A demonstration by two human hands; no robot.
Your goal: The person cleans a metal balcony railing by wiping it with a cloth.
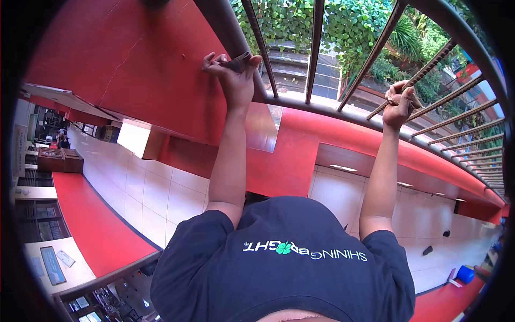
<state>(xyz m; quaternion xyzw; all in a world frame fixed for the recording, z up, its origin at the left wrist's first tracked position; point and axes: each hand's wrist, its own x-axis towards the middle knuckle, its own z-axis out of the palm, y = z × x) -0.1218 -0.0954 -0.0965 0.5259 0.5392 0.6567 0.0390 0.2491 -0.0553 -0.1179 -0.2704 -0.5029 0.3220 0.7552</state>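
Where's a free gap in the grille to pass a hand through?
Open gaps lie between the three bars between the left hand and right hand. Right of the right hand, the bars bunch closely; each hand grips its own bar.

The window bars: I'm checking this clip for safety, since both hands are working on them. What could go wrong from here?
1. The left hand presses a brown piece, perhaps sandpaper, against a thick bar; a slip could scrape fingers on the metal.
2. The right hand grips a thin ribbed bar that looks rusty, so it may cut or abrade skin.
3. Both arms are stretched up, which could tire them and loosen the grip.
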